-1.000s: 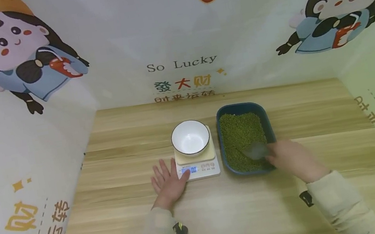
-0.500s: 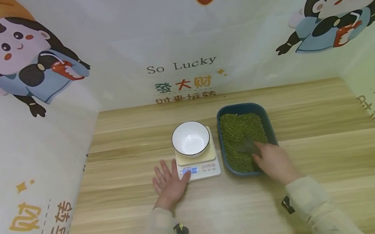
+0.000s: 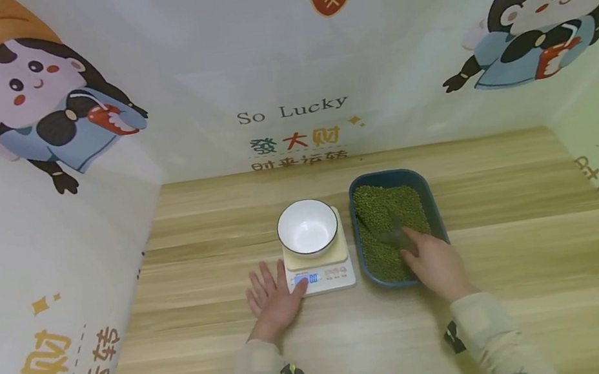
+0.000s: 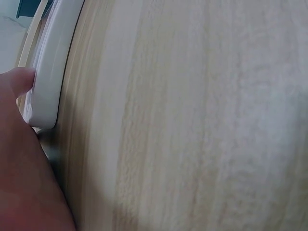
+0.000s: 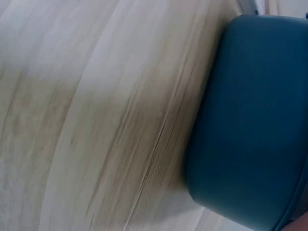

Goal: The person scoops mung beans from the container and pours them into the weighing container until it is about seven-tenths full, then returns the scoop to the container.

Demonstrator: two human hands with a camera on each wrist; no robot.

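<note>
My left hand [image 3: 276, 307] lies with fingers spread beside a white kitchen scale [image 3: 333, 281], its thumb on the corner by the lit display. In the left wrist view the thumb rests over the edge of the scale [image 4: 53, 67]. A white bowl [image 3: 308, 230] with a dark rim sits on the scale's cream platform. Over the near right side of a dark blue tub [image 3: 435, 211], my right hand [image 3: 436, 264] grips a dark grey scoop [image 3: 397, 237]. The scoop's head is down among small green beans [image 3: 389, 199], its tip partly hidden.
A wooden tabletop [image 3: 372, 345] carries everything, with the tub just right of the scale. Printed white walls [image 3: 189, 86] enclose the back and both sides. The right wrist view shows mostly the tub's outer wall [image 5: 250, 120].
My right hand has moved left over the tub, bringing the scoop from above the beans down among them. My left hand stays by the scale. The head view has tilted slightly.
</note>
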